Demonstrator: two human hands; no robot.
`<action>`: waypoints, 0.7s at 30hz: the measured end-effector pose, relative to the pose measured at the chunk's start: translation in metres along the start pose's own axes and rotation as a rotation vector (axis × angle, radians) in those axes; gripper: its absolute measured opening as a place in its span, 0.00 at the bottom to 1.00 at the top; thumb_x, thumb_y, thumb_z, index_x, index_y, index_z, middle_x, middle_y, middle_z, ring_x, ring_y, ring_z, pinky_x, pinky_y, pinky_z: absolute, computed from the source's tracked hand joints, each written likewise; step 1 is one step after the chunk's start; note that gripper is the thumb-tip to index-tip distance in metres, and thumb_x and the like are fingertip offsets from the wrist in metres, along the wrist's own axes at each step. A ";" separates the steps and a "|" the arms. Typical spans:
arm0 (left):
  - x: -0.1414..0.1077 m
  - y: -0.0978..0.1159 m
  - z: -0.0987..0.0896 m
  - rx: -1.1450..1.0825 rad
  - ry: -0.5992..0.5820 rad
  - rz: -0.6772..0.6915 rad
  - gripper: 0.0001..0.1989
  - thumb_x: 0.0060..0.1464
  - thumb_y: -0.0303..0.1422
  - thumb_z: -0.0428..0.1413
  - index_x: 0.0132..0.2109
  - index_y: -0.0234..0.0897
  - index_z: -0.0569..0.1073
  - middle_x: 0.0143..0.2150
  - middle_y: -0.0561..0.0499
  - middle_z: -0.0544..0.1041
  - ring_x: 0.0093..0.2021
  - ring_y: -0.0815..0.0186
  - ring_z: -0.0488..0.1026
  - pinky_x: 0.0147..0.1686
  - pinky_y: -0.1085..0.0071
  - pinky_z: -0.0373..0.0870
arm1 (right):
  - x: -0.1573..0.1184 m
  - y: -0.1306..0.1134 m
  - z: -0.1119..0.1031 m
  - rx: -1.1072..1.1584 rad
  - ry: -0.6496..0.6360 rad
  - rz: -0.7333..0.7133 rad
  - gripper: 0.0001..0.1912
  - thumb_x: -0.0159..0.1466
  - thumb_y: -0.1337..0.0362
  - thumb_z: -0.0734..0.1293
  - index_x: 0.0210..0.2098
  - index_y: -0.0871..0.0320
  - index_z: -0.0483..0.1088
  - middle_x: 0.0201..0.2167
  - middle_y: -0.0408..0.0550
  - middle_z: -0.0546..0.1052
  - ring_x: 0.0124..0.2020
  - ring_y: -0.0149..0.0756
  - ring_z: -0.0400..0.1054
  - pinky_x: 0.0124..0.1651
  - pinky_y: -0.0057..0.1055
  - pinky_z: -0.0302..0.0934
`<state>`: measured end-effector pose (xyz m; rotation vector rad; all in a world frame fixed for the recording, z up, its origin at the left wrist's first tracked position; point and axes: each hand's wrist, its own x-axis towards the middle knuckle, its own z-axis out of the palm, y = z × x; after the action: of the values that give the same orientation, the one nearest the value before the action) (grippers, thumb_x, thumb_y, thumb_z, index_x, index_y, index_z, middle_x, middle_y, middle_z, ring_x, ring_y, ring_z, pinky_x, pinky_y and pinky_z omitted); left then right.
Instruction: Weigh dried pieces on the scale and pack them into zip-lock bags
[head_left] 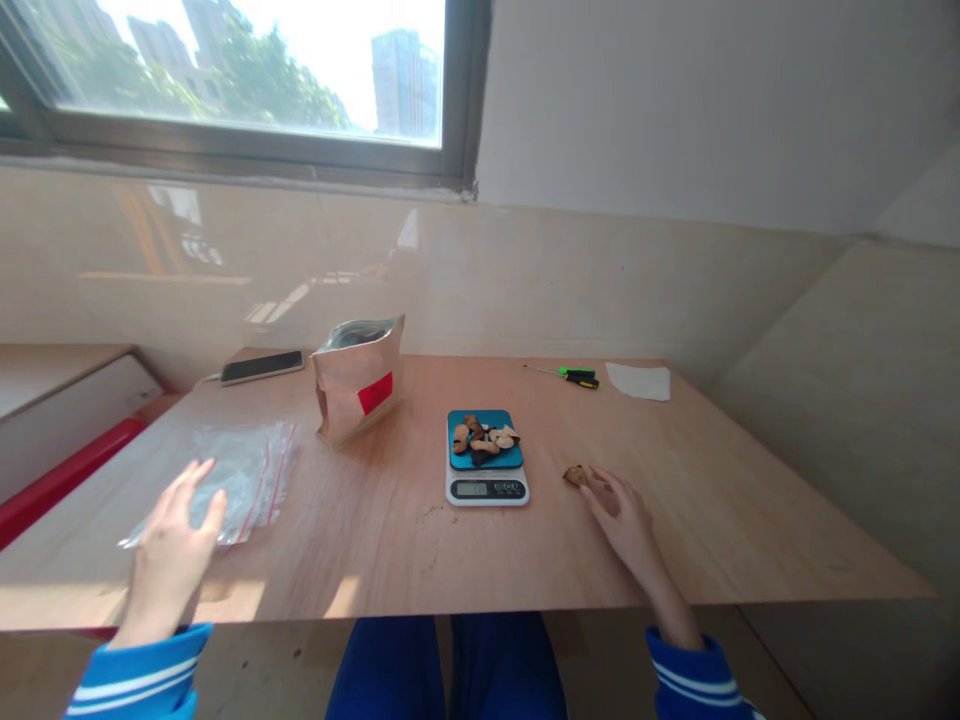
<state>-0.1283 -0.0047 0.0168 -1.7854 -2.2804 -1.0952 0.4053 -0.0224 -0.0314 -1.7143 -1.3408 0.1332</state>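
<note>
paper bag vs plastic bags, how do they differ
The paper bag stands upright, while the plastic bags lie flat. The paper bag is tan and opaque with a red label; the plastic bags are see-through with thin red lines. Both rest on the table and carry some red.

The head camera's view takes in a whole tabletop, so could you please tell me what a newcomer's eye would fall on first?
Probably the blue-topped scale mid-table, with a heap of brown dried pieces on it. Next, the open paper pouch with its red label, standing behind and left of the scale. Then the right hand, its fingertips at a lone brown piece right of the scale.
</note>
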 end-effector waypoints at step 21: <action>0.002 -0.032 0.021 0.489 -0.374 0.364 0.25 0.61 0.25 0.39 0.54 0.41 0.75 0.67 0.42 0.61 0.65 0.39 0.57 0.54 0.50 0.63 | -0.072 -0.005 -0.012 -0.087 0.037 -0.142 0.15 0.65 0.58 0.59 0.38 0.56 0.75 0.35 0.52 0.77 0.39 0.45 0.67 0.44 0.43 0.59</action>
<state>-0.1490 0.0053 -0.0137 -2.1753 -2.0130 -0.1346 0.3798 -0.0874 -0.0517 -1.6783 -1.4544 -0.0385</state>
